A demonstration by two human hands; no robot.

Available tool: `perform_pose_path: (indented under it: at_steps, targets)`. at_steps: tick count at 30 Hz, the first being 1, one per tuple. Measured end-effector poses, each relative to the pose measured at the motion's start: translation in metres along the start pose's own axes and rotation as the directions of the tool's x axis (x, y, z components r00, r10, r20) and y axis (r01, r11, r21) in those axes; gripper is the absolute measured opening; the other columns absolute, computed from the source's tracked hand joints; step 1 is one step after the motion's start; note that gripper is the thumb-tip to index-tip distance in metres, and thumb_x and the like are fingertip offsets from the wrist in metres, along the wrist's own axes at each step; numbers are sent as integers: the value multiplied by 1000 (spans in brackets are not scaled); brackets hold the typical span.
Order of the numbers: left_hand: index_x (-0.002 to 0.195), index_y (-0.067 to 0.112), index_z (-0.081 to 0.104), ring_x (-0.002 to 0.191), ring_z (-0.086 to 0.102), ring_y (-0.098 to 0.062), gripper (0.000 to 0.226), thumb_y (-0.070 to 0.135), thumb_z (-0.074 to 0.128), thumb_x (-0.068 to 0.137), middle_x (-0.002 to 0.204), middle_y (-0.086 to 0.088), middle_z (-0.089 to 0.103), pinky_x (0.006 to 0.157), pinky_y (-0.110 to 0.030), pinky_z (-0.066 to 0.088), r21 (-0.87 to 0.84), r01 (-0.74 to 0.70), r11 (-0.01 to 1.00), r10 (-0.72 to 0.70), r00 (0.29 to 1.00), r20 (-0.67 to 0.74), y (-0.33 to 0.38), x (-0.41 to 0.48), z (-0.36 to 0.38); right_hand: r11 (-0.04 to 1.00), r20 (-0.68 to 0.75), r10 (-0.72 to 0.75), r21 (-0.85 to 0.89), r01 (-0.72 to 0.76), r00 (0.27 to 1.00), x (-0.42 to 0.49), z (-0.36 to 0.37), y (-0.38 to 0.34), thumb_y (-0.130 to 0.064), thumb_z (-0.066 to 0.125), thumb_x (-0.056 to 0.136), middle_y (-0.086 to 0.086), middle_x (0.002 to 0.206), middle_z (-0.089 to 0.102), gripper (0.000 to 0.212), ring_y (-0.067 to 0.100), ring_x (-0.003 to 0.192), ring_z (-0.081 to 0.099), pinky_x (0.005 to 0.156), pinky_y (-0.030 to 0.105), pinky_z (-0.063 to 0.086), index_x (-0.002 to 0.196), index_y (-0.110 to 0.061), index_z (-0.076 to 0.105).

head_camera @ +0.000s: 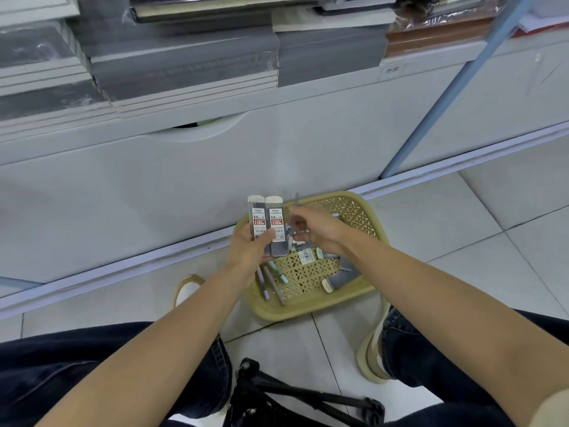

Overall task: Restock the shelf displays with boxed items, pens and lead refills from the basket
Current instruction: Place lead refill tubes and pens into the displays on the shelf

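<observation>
Left hand [248, 252] is gripping two lead refill cases [276, 224]. The cases are standing upright, side by side and touching, above the far left corner of the basket [311, 314]. Right hand [318, 231] is pinching a thin grey pen [296, 200] between thumb and fingers; the pen is pointing upward, just beside the cases. The basket is sitting on the tiled floor [431, 217], near the base of the white shelf unit [184, 186]. Inside it, three pens [275, 286] are lying at the near left corner, and grey cases [343, 277] are lying toward the right edge. Stacked notebooks [184, 72] are resting on the shelf above. A black tripod [295, 392] is lying between the person's legs.
</observation>
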State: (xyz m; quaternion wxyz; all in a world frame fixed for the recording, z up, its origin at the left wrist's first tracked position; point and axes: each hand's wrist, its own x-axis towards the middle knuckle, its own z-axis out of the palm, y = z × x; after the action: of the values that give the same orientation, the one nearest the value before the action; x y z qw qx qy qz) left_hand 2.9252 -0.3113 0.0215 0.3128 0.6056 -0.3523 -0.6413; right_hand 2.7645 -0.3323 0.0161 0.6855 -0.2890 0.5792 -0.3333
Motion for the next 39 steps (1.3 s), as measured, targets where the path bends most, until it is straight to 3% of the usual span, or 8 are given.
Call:
perform_pose_path:
  at_steps: [6,13,16,20,23,27,32,39]
  targets:
    - [99,22,63,80,71,-19,15,8,59,94,94,-1,73,78,-40,58,-164,108,980,-93,991,97,-3,2,2,987,-211,-47,140,78,976,6,-6,13,-13,73,84,5,78,71,11,14,62,66,55,22,56,82,-10,63]
    - [105,18,61,93,68,-26,27,-1,65,87,109,-11,69,75,-36,59,-122,33,992,-26,998,57,-6,8,2,969,-84,-66,232,84,994,6,-8,18,-17,69,89,7,80,72,13,13,64,68,60,24,59,95,-6,64]
    - [115,10,62,101,67,-28,33,2,70,84,113,-12,69,79,-34,57,-79,40,996,-39,999,24,-6,15,-5,983,-124,-143,99,155,982,7,-23,11,-7,71,86,7,84,71,22,15,66,67,64,24,59,106,-9,62]
    - [107,10,66,103,67,-28,28,3,73,81,112,-13,70,93,-42,53,-84,10,996,-17,996,-84,-6,20,-10,935,123,-75,-336,112,990,3,-42,5,-7,74,83,5,88,74,14,10,72,68,62,21,55,93,-10,64]
    - [110,7,66,100,68,-27,31,5,74,80,109,-12,71,92,-41,54,-51,-26,998,22,996,-91,-5,20,-9,889,231,-39,-437,139,972,1,-33,9,-20,73,85,-6,79,73,17,5,69,65,64,21,50,98,-16,63]
    - [110,8,66,96,68,-25,27,9,71,84,107,-13,71,90,-38,54,-73,-80,994,80,997,-8,-2,15,-6,885,206,-151,-408,225,967,2,-20,7,-14,70,88,-6,80,72,23,10,78,66,83,31,53,110,-13,63]
    - [108,4,64,74,71,-19,18,4,63,89,87,-7,74,72,-29,59,-162,-99,982,117,987,107,2,13,-8,963,78,-170,-197,182,982,-4,-28,-10,-2,60,92,22,112,68,29,28,96,68,87,41,57,120,1,52]
    - [114,6,62,76,70,-18,20,11,59,95,92,-8,74,72,-31,59,-7,-196,981,193,958,214,23,8,3,962,147,-260,-44,268,954,-13,-23,-50,-5,57,95,17,107,66,28,24,90,65,83,38,55,121,-1,51]
